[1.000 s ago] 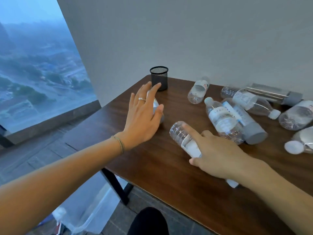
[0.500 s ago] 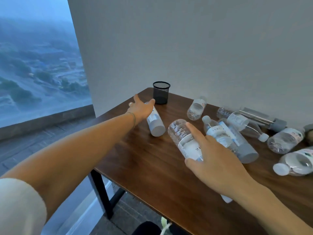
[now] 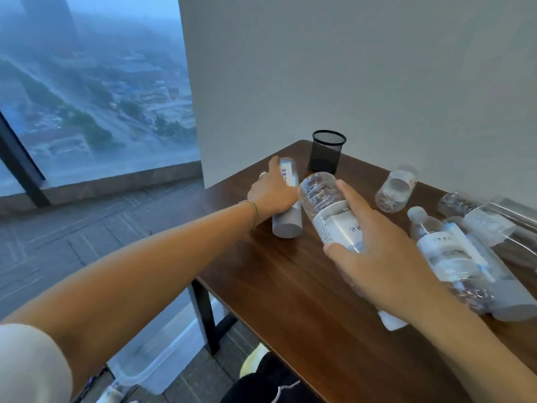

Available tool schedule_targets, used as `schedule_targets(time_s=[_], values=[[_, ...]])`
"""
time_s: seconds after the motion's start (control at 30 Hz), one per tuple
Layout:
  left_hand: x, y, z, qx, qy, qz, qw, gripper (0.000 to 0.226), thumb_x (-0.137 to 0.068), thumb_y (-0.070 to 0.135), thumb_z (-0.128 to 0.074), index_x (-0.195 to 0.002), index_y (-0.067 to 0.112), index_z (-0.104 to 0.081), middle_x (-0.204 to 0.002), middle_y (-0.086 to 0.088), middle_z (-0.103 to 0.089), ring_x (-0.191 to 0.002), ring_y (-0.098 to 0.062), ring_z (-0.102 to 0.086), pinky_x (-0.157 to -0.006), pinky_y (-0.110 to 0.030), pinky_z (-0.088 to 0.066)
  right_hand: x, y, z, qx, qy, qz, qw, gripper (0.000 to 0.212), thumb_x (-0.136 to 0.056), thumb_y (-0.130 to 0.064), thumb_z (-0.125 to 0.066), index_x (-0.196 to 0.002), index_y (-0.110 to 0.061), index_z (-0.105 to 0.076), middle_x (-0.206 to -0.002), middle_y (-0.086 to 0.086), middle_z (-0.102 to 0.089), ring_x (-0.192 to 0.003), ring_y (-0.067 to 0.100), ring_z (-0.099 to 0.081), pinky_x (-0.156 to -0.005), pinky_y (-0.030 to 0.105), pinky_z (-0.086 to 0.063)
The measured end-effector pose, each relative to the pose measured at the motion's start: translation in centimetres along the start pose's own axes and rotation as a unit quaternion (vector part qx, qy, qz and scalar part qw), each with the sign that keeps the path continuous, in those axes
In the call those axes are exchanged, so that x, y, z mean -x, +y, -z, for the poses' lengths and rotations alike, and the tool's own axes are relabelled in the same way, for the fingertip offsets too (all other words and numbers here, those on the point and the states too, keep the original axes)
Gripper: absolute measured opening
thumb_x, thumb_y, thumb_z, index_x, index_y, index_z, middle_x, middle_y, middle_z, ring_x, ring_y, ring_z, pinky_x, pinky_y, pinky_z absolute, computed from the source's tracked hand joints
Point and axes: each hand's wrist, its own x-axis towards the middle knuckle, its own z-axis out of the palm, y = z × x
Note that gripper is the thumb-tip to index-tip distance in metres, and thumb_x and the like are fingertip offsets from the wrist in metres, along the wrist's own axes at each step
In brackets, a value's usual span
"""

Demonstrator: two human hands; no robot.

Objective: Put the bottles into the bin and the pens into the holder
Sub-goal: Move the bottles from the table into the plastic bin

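In the middle of the frame, the left hand grips a grey cylindrical bottle lying on the brown wooden table. The right hand holds a clear plastic water bottle, probably to carry both to the translucent plastic bin at lower left.

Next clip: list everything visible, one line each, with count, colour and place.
Clear bottle: one, white label, in the right hand's grip.
Grey-white bottle: one, on the table's left, under the left hand.
Other bottles: at least four, clear or grey, lying right.
Mesh holder: one, black, back corner.
Table: one, dark wood.
Bin: one, translucent, on the floor.
Window: left.
Left hand: gripping.
Right hand: gripping.
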Motion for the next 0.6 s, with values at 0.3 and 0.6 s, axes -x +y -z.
schedule_targets(time_s=[0.3,0.6], values=[[5.0,-11.4,16.4,0.007,0.2,0.053,0.978,0.093,-0.078,0.054,-0.067,-0.156,0.033,-0.021,-0.112,-0.002,-0.064,-0.092,-0.028,-0.061,-0.079,-0.035,-0.042,-3.1,-10.4,-7.6,-0.072,-0.072,0.097,0.99,0.085,-0.088,-0.04,-0.063,-0.155,-0.055,-0.014,-0.134,-0.007,-0.056,-0.11,0.016,-0.059,-0.095,0.04,-0.052],[13.8,-30.4,25.2,0.052,0.26,0.211,0.941,0.099,-0.077,0.051,-0.072,-0.158,0.035,-0.016,-0.124,-0.005,-0.059,-0.099,-0.025,-0.063,-0.075,-0.035,-0.05,-4.5,-22.3,-21.3,-0.178,-0.2,0.184,0.946,0.076,-0.093,-0.036,-0.063,-0.155,-0.052,-0.023,-0.122,-0.015,-0.056,-0.102,0.007,-0.059,-0.081,0.017,-0.044]])
